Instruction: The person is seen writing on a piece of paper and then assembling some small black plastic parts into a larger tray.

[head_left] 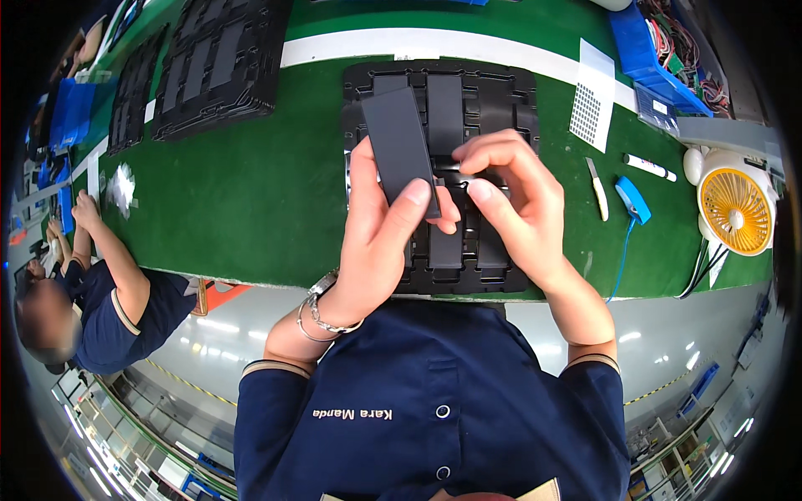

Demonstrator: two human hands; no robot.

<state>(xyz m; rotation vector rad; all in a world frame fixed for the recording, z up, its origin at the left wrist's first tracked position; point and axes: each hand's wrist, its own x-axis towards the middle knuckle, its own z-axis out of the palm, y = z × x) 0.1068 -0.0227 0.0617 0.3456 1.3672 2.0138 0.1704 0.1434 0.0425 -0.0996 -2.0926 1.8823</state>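
My left hand (380,238) grips a flat, dark grey rectangular panel (399,142), held tilted above a black moulded tray (501,92) on the green bench. My right hand (514,196) meets the panel's lower right corner, thumb and forefinger pinching at something small there that I cannot make out. The tray under my hands holds several similar dark panels (445,113) in its slots. A metal bracelet sits on my left wrist.
Stacks of black trays (217,63) lie at the far left. To the right are a perforated white sheet (591,113), a marker (649,168), a small tool (598,189), a blue wrist strap (632,199), a yellow fan (735,209) and a blue bin (643,54). Another person (92,292) works at left.
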